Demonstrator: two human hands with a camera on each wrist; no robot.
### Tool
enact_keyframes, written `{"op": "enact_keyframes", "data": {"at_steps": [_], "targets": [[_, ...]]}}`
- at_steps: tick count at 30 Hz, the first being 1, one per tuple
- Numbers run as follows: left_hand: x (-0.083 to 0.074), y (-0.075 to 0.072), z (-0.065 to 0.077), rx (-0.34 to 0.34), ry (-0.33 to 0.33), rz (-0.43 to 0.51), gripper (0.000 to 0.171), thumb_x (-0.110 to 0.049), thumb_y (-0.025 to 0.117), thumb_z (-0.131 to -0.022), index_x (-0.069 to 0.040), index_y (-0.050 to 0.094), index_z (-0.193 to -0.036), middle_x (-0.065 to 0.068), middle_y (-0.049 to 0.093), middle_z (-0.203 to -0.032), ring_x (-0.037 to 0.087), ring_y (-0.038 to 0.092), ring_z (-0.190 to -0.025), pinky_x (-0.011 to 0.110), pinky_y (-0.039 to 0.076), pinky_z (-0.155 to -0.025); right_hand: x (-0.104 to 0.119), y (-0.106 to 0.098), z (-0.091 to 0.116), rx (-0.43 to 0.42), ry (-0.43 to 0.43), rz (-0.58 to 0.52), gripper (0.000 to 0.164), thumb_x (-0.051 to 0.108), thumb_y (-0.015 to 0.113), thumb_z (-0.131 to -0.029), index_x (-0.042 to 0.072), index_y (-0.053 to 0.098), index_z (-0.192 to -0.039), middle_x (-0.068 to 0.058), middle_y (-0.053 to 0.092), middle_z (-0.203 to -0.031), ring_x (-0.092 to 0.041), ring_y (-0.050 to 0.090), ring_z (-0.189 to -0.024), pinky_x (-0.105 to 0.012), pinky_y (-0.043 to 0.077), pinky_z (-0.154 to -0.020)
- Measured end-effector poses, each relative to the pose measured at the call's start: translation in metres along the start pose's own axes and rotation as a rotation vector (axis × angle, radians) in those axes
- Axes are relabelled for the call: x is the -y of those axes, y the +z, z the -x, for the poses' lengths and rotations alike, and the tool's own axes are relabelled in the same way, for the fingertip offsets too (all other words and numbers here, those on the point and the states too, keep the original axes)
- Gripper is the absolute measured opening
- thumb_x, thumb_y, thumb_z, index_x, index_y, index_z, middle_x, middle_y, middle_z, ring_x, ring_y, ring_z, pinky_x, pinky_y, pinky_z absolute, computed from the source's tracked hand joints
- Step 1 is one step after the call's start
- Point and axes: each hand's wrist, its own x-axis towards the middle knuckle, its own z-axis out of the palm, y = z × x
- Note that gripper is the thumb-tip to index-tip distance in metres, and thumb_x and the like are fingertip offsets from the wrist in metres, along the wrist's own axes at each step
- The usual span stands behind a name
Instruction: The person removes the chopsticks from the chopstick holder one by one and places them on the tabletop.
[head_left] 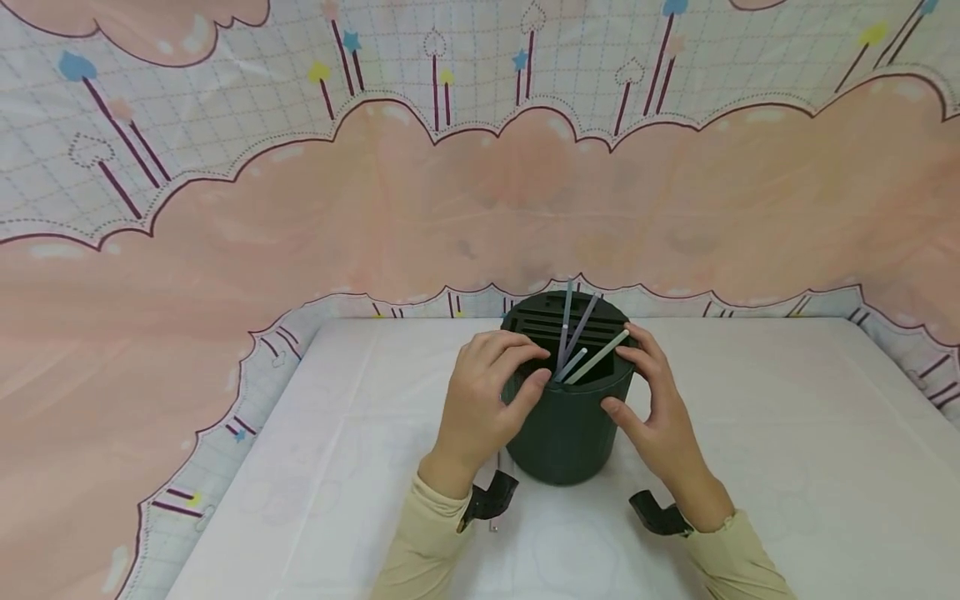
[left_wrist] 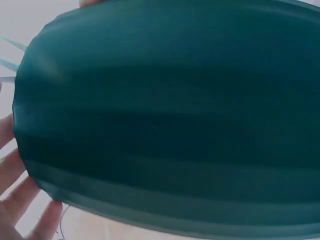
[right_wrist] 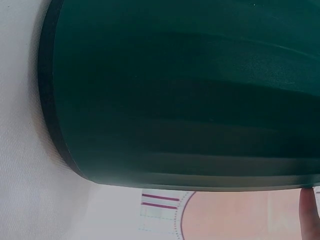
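A round, dark green container (head_left: 566, 437) stands upright on the white table, with a slotted section (head_left: 534, 322) at the back of its top and an opening in front. Several thin sticks lean in that opening, among them a pale green stick (head_left: 600, 356) and a lilac stick (head_left: 583, 323). My left hand (head_left: 480, 404) holds the left side of the rim, thumb toward the front. On the right side, my right hand (head_left: 663, 421) grips the container near the rim, thumb on the front wall. The container's ribbed wall fills both wrist views; most of each hand is hidden there.
A white cloth covers the table (head_left: 337, 467). Behind it hangs a pink and white patterned backdrop (head_left: 465, 208). Black wrist mounts (head_left: 491, 496) sit on both forearms, and a thin cord hangs near the left one.
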Motion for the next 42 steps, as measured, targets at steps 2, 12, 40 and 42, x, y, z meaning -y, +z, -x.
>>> {"op": "enact_keyframes", "data": {"at_steps": [2, 12, 40, 42], "targets": [[-0.001, 0.000, -0.001, 0.020, 0.016, -0.020, 0.029, -0.035, 0.050, -0.090, -0.014, 0.065, -0.101, -0.003, 0.059, -0.103, 0.015, 0.048, -0.103, 0.033, 0.034, -0.091, 0.001, 0.002, 0.000, -0.005, -0.003, 0.006, 0.051, 0.018, 0.062, -0.084, -0.003, 0.040, -0.125, -0.016, 0.026, -0.140, -0.016, 0.034, -0.123, -0.020, 0.024, -0.100], [0.000, -0.001, 0.001, 0.084, 0.063, -0.070, 0.029, -0.031, 0.045, -0.093, -0.013, 0.065, -0.105, -0.006, 0.064, -0.094, 0.009, 0.053, -0.095, 0.044, 0.025, -0.098, 0.006, 0.009, -0.002, -0.023, 0.006, 0.010, 0.049, 0.018, 0.062, -0.085, -0.004, 0.041, -0.124, -0.019, 0.027, -0.140, -0.018, 0.033, -0.124, -0.018, 0.026, -0.098], [0.000, 0.006, -0.012, 0.068, -0.079, 0.144, 0.012, -0.021, 0.054, -0.090, -0.016, 0.062, -0.097, -0.009, 0.061, -0.096, 0.006, 0.050, -0.092, 0.045, 0.023, -0.098, -0.009, 0.002, -0.012, 0.001, -0.010, -0.021, 0.052, 0.021, 0.061, -0.085, -0.006, 0.040, -0.124, -0.020, 0.027, -0.139, -0.025, 0.029, -0.126, -0.019, 0.025, -0.099], [0.000, 0.007, -0.013, 0.062, -0.083, 0.151, 0.012, -0.021, 0.054, -0.090, -0.015, 0.063, -0.096, -0.009, 0.061, -0.096, 0.005, 0.051, -0.092, 0.045, 0.023, -0.098, -0.010, 0.001, -0.013, 0.003, -0.008, -0.018, 0.052, 0.021, 0.061, -0.085, -0.005, 0.040, -0.124, -0.019, 0.027, -0.139, -0.025, 0.029, -0.126, -0.019, 0.025, -0.099]]}}
